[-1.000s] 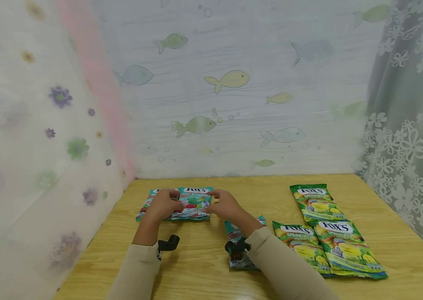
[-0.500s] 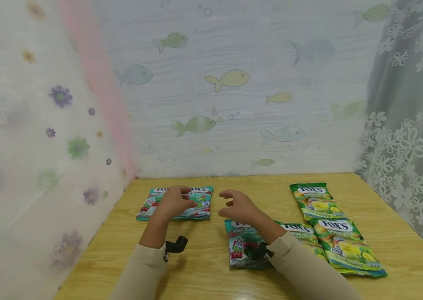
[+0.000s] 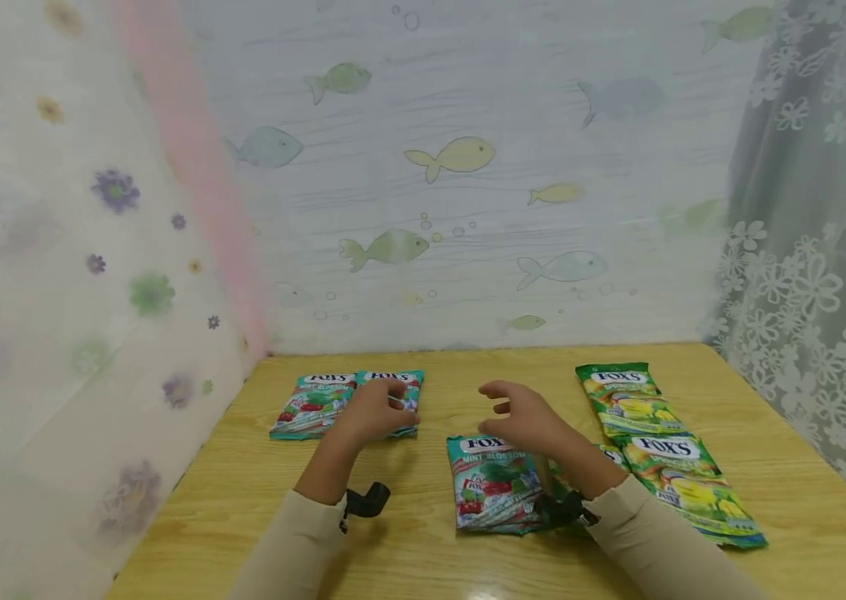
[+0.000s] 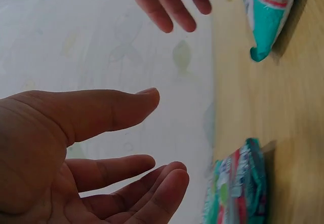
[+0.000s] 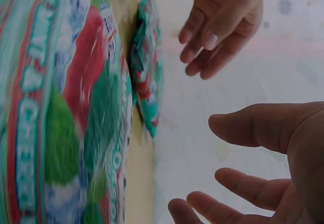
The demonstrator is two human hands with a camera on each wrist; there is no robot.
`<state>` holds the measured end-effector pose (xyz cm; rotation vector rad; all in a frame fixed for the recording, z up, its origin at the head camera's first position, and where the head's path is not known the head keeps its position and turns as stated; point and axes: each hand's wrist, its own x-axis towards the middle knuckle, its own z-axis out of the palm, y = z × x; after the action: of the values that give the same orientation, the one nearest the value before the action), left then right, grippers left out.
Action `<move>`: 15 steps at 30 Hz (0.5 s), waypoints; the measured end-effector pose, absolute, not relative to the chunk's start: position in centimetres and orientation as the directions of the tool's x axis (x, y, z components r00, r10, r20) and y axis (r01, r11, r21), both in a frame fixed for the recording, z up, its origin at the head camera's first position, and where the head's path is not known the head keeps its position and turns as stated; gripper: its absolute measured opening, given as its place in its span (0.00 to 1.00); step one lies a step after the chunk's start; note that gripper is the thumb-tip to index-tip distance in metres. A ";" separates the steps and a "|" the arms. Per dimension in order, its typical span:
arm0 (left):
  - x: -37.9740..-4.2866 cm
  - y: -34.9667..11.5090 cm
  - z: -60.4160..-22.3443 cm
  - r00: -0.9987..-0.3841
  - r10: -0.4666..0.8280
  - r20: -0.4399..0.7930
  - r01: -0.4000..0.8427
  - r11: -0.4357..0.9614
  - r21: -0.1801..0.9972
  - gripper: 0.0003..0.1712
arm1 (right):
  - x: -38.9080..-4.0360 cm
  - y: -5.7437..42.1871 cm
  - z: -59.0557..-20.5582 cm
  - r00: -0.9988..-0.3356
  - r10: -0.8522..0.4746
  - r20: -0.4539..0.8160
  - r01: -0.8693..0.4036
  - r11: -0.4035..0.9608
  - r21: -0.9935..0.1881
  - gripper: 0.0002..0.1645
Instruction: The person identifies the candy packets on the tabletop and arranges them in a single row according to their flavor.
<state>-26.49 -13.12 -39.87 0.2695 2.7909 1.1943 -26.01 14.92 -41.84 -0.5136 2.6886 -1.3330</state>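
Note:
Two teal Fox's Mint Blossom candy bags lie side by side at the back left of the table: the left bag (image 3: 310, 408) and the right bag (image 3: 409, 400), partly covered by my left hand (image 3: 372, 412). That hand is raised above the table, fingers loosely bent and holding nothing. My right hand (image 3: 528, 421) hovers beyond a third Mint Blossom bag (image 3: 493, 487), also with nothing between thumb and fingers. In the right wrist view this near bag (image 5: 76, 112) looms large beside the hand. Both palms face each other with a gap between.
On the right lie green-and-yellow Fox's candy bags: one at the back (image 3: 628, 400), one in front of it (image 3: 681, 483), and another mostly hidden behind my right forearm. Fish-patterned sheeting (image 3: 430, 250) rises at the table's (image 3: 392, 533) back edge; a lace curtain hangs right.
Both hands have come away from the right-hand back Mint Blossom bag and shifted rightward and nearer. The right hand moved further, over toward the third Mint Blossom bag. The bags stay put.

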 end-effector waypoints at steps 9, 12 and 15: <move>-25.9 -11.6 -41.1 -0.956 0.292 -0.029 0.192 0.698 0.690 0.36 | -25.4 17.1 -41.6 -0.932 -0.357 0.060 -0.268 0.570 -0.777 0.37; -25.8 -11.3 -41.3 -0.950 0.309 -0.044 0.195 0.697 0.690 0.40 | -25.1 17.6 -41.7 -0.933 -0.357 0.046 -0.256 0.571 -0.780 0.36; -25.6 -11.1 -41.6 -0.942 0.329 -0.064 0.197 0.698 0.689 0.40 | -24.8 18.1 -41.7 -0.933 -0.358 0.027 -0.243 0.574 -0.782 0.35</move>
<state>-25.56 -11.09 -41.56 0.4263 2.7236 1.0730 -24.79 18.08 -41.71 -0.5117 2.6661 -1.2931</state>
